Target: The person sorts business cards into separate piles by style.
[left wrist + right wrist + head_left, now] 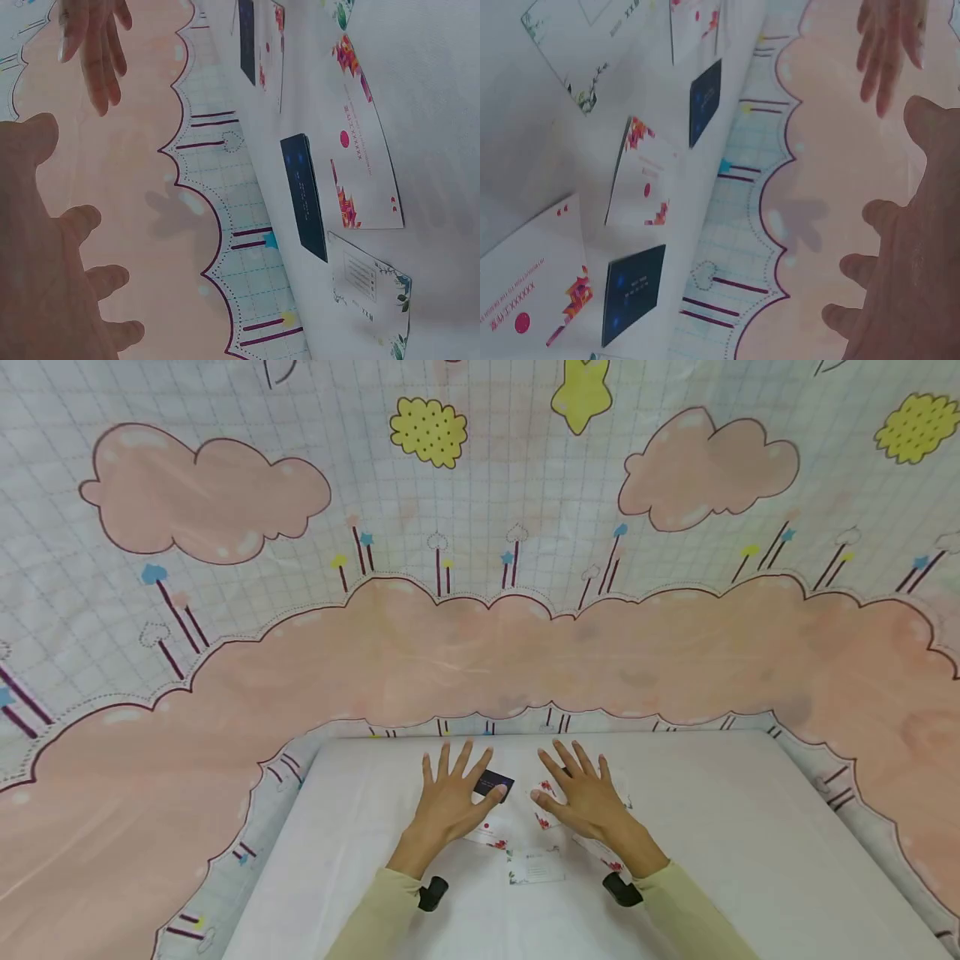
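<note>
My left hand [447,803] is held above the table with its fingers spread straight, and it grips nothing. Beside it my right hand [592,799] hovers the same way, fingers apart and free of any object. Business cards lie on the table below and between them. A dark blue card [304,199] and a white card with red-orange patterns [364,150] show in the left wrist view, along with a leaf-edged white card [371,289]. In the right wrist view lie another dark card [634,294] and a white-and-red card [645,180]. The hands partly cover some cards in the head view.
A white tabletop [705,827] stretches to both sides of the cards. Behind it hangs a patterned cloth [480,652] with pink clouds and stars. Each wrist carries a small black device [432,893] near the light sleeve.
</note>
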Motion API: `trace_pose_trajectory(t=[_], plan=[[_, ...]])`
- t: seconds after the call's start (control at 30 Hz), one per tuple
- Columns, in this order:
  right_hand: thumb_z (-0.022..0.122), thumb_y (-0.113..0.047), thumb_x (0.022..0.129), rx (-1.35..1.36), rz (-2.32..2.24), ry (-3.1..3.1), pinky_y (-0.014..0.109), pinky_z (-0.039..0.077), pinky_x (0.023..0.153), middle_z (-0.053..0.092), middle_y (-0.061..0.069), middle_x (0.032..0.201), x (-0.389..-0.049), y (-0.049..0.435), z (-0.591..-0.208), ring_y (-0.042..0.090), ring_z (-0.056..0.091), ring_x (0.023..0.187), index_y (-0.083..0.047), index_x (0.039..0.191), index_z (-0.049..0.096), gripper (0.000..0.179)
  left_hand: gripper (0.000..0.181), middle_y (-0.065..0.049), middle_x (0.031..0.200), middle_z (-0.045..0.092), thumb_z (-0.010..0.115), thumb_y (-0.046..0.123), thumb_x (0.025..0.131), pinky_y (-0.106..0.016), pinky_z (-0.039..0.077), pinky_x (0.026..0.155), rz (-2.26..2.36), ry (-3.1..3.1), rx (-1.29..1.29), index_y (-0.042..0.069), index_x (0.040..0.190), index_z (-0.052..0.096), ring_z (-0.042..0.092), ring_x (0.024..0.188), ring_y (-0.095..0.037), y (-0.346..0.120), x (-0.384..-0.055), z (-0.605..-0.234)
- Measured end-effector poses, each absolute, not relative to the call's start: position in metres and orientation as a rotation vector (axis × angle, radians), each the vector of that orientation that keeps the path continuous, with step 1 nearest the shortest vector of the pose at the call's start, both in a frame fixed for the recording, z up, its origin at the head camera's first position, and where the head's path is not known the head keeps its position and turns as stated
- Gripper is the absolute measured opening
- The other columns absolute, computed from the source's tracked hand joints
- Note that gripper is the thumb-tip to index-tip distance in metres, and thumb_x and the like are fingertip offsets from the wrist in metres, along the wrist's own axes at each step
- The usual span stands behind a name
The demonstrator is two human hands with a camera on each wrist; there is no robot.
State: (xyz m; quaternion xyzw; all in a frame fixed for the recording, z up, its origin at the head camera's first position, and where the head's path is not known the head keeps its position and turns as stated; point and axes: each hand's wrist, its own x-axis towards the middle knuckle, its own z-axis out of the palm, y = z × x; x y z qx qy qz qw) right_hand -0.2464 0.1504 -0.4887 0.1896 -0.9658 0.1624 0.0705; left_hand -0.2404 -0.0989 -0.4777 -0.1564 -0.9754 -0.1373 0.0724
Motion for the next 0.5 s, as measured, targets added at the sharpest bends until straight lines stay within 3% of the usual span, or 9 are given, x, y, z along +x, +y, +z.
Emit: trace_pose_trajectory(t=[0.3, 0.5], plan=[[0.049, -0.059, 0.095, 0.610, 0.580, -2.871, 0.073, 0.013, 0.114, 0.024, 0.008, 0.163, -0.240, 0.142, -0.492, 0.039, 0.021, 0.150, -0.025, 0.155, 0.030, 0.072, 0.072, -0.005, 0.165, 0.021, 0.036, 0.070, 0.094, -0.066, 0.009, 0.119, -0.468, -2.925, -0.432, 0.033, 0.155, 0.027, 0.012, 0.153, -0.037, -0.111, -0.236, -0.491], [0.051, -0.054, 0.096, 0.590, 0.623, -2.835, 0.070, 0.024, 0.112, 0.033, 0.009, 0.160, -0.237, 0.138, -0.497, 0.038, 0.029, 0.147, -0.025, 0.154, 0.034, 0.067, 0.071, -0.008, 0.163, 0.025, 0.042, 0.066, 0.094, -0.068, 0.015, 0.117, -0.521, -2.894, -0.450, 0.029, 0.154, 0.032, 0.017, 0.151, -0.038, -0.118, -0.231, -0.500]])
